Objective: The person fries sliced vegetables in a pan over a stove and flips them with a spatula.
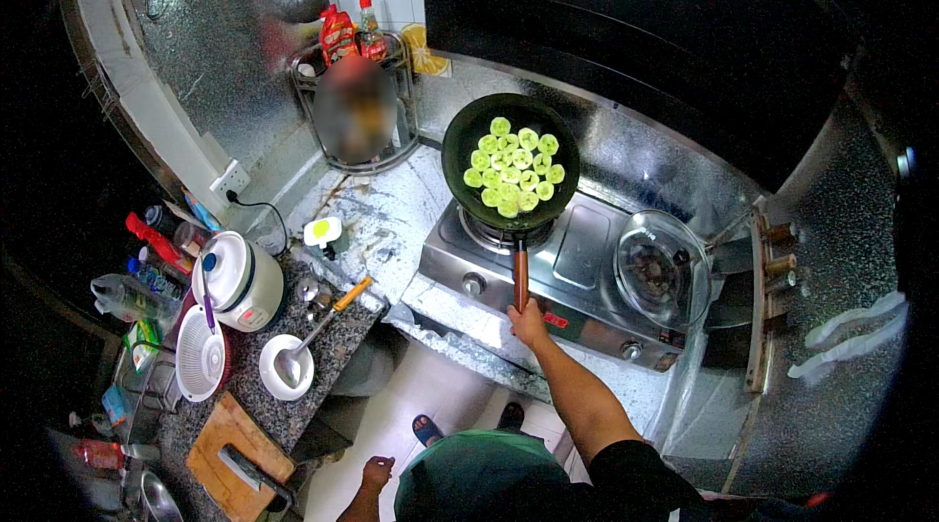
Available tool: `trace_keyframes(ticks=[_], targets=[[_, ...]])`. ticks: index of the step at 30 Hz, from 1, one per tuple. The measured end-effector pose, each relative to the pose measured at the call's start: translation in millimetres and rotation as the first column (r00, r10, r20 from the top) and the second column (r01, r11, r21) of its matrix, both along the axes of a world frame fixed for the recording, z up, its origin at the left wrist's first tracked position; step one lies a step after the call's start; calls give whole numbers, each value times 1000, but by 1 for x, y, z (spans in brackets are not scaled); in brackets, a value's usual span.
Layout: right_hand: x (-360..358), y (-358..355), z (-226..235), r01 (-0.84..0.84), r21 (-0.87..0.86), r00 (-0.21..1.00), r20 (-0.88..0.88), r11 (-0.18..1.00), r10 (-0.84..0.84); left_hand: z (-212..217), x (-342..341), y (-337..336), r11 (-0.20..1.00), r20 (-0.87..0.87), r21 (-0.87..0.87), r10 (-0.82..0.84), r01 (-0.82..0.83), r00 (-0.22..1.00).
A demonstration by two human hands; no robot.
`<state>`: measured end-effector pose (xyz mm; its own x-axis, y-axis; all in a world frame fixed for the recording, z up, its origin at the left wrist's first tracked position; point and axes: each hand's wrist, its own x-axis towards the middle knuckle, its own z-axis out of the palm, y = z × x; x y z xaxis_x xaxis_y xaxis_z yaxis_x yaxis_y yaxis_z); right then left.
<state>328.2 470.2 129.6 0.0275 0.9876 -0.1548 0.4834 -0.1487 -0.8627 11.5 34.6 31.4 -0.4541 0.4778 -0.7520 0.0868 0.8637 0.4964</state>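
Observation:
My right hand point(528, 322) is wrapped round the brown handle point(520, 272) of a dark wok point(459, 155). Pale green cucumber slices point(514, 164) lie spread over the wok's bottom, some overlapping. The wok sits over the left burner of a steel gas stove point(445, 258). Down beside my body hangs my left hand point(378, 472), its fingers loosely curled with nothing visible in them. Nearest to it are a wooden cutting board point(217, 427) and a knife point(250, 469) on the granite counter.
A glass lid point(663, 268) rests over the right burner. On the left counter stand a white rice cooker point(256, 285), a colander point(201, 354) and a white bowl point(287, 388) holding a ladle point(318, 334). A corner rack point(377, 168) carries bottles. Knives hang at a wooden holder point(758, 326).

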Motion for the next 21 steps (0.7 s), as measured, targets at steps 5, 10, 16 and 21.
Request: trace_keyframes(ticks=[5,10,16,21], targets=[[3,2,-10,15,-19,1000,2,1000,-15,4,0,3,999,38,33,25,-26,999],[-7,-10,50,33,-172,996,-72,984,-46,13,5,5,999,27,48,15,-16,1000],[-4,-5,30,25,-99,998,-49,995,-30,12,3,4,1000,2,2,-6,6,1000],[0,2,-6,28,5,999,25,1000,-28,-9,-3,-9,999,7,28,-17,16,1000]])
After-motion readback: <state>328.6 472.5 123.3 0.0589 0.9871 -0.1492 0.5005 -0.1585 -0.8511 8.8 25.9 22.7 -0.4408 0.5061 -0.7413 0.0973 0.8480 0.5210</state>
